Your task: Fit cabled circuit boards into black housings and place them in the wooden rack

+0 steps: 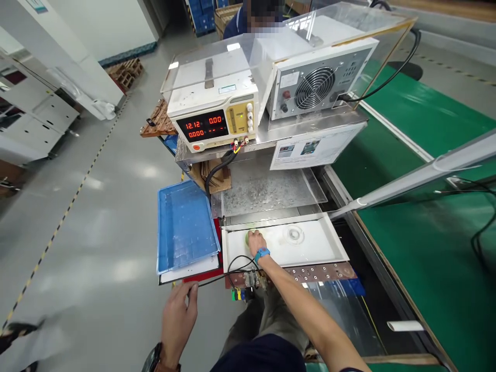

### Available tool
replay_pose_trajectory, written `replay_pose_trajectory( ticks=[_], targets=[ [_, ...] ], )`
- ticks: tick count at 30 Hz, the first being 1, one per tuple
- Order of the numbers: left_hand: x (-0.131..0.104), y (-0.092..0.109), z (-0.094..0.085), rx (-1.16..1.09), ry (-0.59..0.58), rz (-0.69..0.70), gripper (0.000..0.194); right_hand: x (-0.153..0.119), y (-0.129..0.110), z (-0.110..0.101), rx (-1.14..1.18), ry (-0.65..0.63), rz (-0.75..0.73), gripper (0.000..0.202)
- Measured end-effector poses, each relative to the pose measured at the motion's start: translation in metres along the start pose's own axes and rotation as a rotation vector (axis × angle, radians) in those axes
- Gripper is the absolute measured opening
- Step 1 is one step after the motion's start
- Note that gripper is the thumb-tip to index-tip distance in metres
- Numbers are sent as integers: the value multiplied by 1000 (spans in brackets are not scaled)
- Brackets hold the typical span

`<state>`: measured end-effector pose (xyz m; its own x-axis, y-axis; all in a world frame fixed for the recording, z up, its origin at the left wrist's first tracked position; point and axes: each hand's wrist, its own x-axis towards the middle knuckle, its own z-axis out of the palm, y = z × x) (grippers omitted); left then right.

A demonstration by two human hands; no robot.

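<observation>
My left hand (180, 312) pinches a thin black cable (217, 279) between thumb and fingers, in front of the blue tray. The cable loops to the right, towards small metal fittings (251, 279) at the bench's front edge. My right hand (256, 242), with a blue band at the wrist, reaches into a shallow white tray (336, 236). Its fingers are closed around a green thing (247, 238), mostly hidden by the hand, so I cannot make out its kind. A round ring-shaped mark (294, 234) shows on the tray's floor to the right.
A power supply (213, 116) with red digits stands on the metal shelf under a clear cover. Beside it sits a grey unit with a fan (314, 88). A blue plastic tray (186, 225) lies left. A person (234, 25) is behind the shelf.
</observation>
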<state>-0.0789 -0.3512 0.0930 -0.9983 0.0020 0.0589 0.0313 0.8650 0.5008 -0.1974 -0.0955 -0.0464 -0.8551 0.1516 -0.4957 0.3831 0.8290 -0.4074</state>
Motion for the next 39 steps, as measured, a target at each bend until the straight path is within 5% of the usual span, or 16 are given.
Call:
replay_pose_trajectory(
  ticks=[10, 14, 18, 20, 23, 27, 29, 34, 39],
  targets=[
    [49, 84, 6, 242, 12, 661, 30, -28, -12, -31, 283, -46, -12, 42],
    [30, 110, 41, 147, -218, 1101, 28, -70, -24, -49, 551, -241, -160, 62],
    [-14, 99, 94, 107, -569, 1371, 27, -112, -15, -68, 1221, -523, -206, 62],
    [-36, 89, 113, 67, -684, 1405, 30, -128, -5, -71, 1457, -508, -118, 60],
    [-56, 85, 122, -236, -615, 1192, 33, -149, 12, -63, 1395, -353, -40, 60],
    [-52, 105, 110, -554, -244, 330, 38, -172, 32, -40, 1206, -308, -32, 67],
    [-41, 116, 108, -603, -187, -4, 31, -180, 41, -29, 1150, -311, -6, 68],
    [-29, 121, 127, -912, -396, -480, 40, -196, 56, -6, 1059, -427, 62, 65],
    [-50, 112, 147, -1005, -473, -732, 53, -212, 64, 18, 923, -499, 108, 56]
  ],
)
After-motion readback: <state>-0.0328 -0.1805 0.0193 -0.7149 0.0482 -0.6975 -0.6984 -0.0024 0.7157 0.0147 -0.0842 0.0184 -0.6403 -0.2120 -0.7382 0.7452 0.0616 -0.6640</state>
